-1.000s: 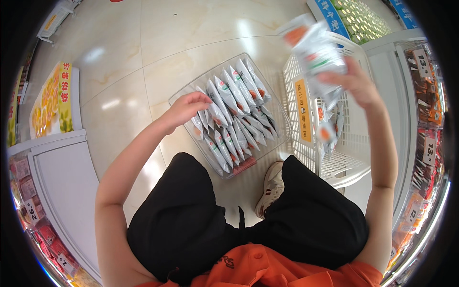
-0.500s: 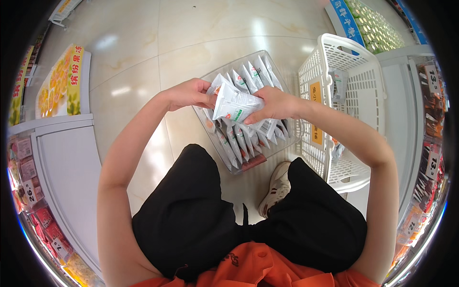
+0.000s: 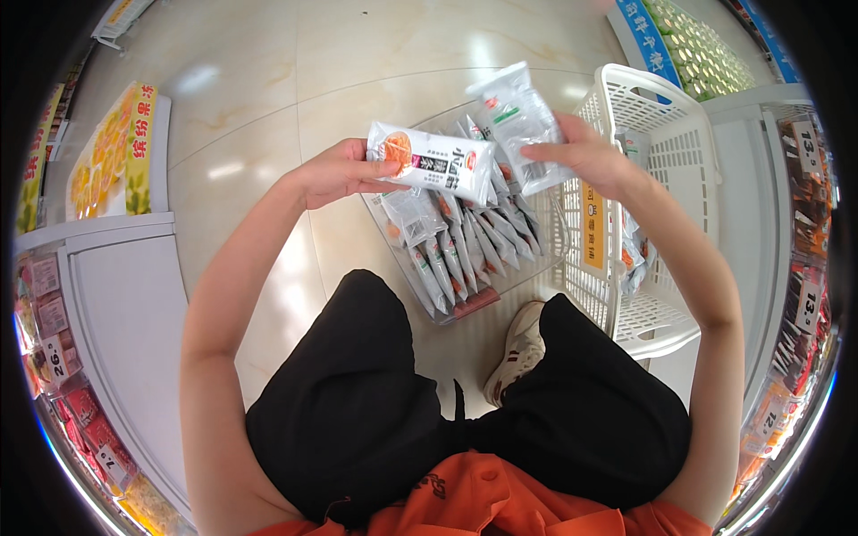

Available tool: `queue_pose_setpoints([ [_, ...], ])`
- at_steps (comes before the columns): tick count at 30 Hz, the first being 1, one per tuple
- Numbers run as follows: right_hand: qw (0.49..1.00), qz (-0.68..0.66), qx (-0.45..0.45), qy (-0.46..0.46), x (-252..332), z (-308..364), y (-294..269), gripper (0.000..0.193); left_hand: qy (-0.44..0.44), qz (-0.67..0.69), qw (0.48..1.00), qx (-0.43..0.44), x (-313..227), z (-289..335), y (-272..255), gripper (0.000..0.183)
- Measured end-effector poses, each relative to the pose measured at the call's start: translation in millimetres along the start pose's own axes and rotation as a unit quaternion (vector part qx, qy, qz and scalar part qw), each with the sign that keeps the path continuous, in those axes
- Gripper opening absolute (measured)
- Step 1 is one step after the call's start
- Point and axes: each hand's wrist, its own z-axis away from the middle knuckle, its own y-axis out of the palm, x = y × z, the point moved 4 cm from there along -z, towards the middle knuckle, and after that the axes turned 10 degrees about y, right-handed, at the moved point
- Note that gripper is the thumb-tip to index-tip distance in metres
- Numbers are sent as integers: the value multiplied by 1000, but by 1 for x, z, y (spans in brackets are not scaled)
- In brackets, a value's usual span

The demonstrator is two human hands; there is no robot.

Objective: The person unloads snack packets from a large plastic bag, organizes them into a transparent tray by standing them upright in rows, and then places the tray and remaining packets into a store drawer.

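My left hand point(image 3: 344, 174) pinches the left end of a white snack packet point(image 3: 438, 165), its printed front facing up. In my right hand point(image 3: 585, 156) is a second snack packet point(image 3: 518, 125), silvery-white and turned back side up, tilted and held by its right edge. Both packets hover over a clear plastic bin point(image 3: 527, 272) on the floor. Rows of upright snack packets point(image 3: 474, 241) fill much of that bin, and one lies flat on top at its left side. The held packets hide the bin's far part.
Right of the bin stands a white perforated shopping basket point(image 3: 661, 308) holding several packets. Shelf units with bagged snacks flank me: a grey-white ledge point(image 3: 125, 295) at left and another point(image 3: 751, 179) at right. My shoe point(image 3: 517, 357) is close to the bin's near edge.
My hands have moved apart, each now with its own packet. The right one has gone up and right; the left packet now shows its front.
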Motion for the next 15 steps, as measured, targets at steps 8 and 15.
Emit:
queue_pose_setpoints([
  [8,945,197,-127,-228,39,40,-7,46,26,18,999,-6,-24,-8,31,50],
  [15,733,512,-244,-375,38,67,63,72,38,148,988,-3,-43,-3,69,57],
])
